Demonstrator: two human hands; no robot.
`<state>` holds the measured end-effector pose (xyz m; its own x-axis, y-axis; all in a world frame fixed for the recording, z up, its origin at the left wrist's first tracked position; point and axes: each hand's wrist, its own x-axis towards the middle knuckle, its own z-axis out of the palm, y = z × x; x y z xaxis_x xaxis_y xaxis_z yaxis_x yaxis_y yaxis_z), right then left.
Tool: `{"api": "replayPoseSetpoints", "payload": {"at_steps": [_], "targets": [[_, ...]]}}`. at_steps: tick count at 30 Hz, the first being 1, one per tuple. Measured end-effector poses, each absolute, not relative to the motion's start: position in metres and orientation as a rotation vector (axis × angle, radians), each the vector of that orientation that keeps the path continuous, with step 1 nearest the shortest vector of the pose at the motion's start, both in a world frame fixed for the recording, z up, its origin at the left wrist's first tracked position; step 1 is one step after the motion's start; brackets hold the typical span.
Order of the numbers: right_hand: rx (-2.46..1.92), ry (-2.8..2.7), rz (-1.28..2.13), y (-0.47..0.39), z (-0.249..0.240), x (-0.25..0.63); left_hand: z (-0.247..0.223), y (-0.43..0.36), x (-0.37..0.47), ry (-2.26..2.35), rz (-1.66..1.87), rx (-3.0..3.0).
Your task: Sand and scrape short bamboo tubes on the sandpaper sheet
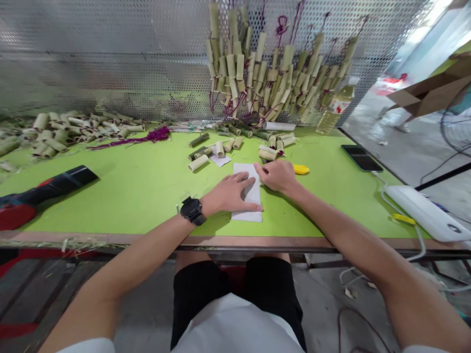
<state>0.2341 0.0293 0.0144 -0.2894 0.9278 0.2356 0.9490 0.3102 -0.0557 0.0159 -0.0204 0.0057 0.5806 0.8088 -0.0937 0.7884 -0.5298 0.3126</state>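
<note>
A white paper sheet (253,193) lies on the green tabletop (147,196), directly under the left hand (235,191), which presses flat with its thumb spread wide. A white case (419,211) at right bears a dark oval mark, too small to read. The right hand (277,175) curls at the sheet's right edge; whether it grips anything I cannot tell. A yellow object (301,169) sits just beyond it, then bamboo pieces (220,149). Farther back, a bottle (326,122) wears a red-and-white label, its lettering illegible.
</note>
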Motion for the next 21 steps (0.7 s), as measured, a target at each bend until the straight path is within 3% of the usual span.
{"api": "replayPoseSetpoints", "payload": {"at_steps": [21], "targets": [[-1.738,-2.458,-0.063,0.041,0.015,0.229,0.004,-0.018,0.017,1.283,0.163,2.447]]}}
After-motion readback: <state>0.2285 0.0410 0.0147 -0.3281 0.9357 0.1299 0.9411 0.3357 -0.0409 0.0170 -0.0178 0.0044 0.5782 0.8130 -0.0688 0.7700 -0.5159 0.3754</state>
